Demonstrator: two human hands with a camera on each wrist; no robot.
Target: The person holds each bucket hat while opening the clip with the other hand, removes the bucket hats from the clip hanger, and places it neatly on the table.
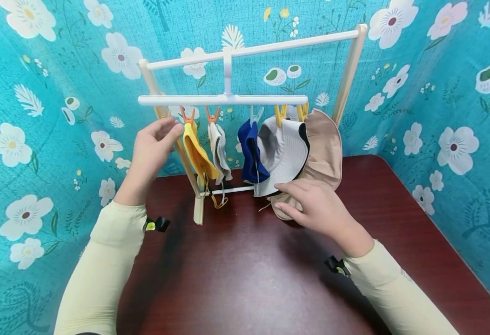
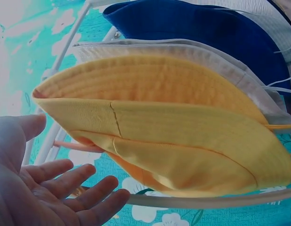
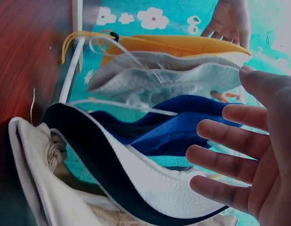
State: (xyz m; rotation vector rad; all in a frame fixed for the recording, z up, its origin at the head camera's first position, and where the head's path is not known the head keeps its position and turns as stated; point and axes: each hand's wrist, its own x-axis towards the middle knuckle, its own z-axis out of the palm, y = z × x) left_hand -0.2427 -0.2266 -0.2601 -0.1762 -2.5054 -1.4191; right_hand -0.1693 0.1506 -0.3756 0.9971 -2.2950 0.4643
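Several bucket hats hang by clothespins from a white hanger [image 1: 228,99]. My left hand [image 1: 152,149] is beside the yellow hat [image 1: 199,156] at the hanger's left end; the left wrist view shows its fingers [image 2: 77,181] spread and holding nothing. Rightward hang a pale grey hat [image 1: 221,151], a blue hat [image 1: 250,156], a white hat [image 1: 288,149] with a black underside, and a beige hat [image 1: 326,153]. My right hand [image 1: 320,207] is in front of the white hat's lower brim, overlapping the beige one in the head view. Its fingers [image 3: 225,134] are apart, gripping nothing.
The hanger hooks over the top rail [image 1: 295,45] of a small rack with wooden posts [image 1: 348,77], standing on a dark red table [image 1: 236,270]. Orange clothespins [image 1: 188,115], a pale blue clothespin [image 1: 255,115] and yellow clothespins [image 1: 280,115] clip the hats. A flowered blue cloth [image 1: 433,116] surrounds the table.
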